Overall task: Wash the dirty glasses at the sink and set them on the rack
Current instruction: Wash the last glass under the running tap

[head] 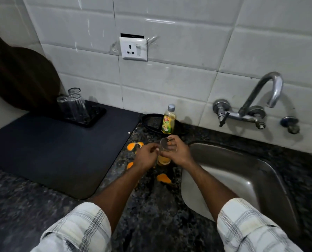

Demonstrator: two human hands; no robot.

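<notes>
Clear glass (pixel 164 144), tilted at frame centre, is gripped by the right hand (pixel 178 152); the left hand (pixel 145 155), fingers curled, sits just left of it, its grip unclear.

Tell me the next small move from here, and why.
Probably swing the glass in the right hand rightward over the sink and tip it out. It holds yellowish liquid, sits over the counter rather than the basin, and no water runs from the tap. The left hand is close beside it.
</notes>
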